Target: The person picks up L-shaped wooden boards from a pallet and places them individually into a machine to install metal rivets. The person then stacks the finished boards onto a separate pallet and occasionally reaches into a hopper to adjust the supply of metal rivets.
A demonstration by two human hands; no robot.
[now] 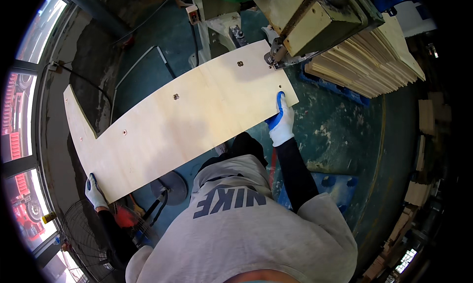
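A large curved plywood panel (pixel 197 110) stretches across the view in front of me, with a hooked tip at its far left and several small metal-lined holes along it. My left hand (pixel 95 192), in a white and blue glove, grips the panel's lower left corner, thumb on top. Near the right end, my right hand (pixel 281 120) in a matching glove holds the near edge, thumb on the upper face. Both hands' fingers go out of sight beneath the wood. The panel's far right corner lies under the head of a machine (pixel 276 54), where the contact is partly hidden.
At the right back, a stack of plywood panels (pixel 364 61) rests on a blue pallet (pixel 335 88). Another blue pallet (pixel 335 184) lies to my right. A wire fan guard (pixel 88 238) stands near my left arm. A round dark base (pixel 170 187) is below the panel. Windows line the left.
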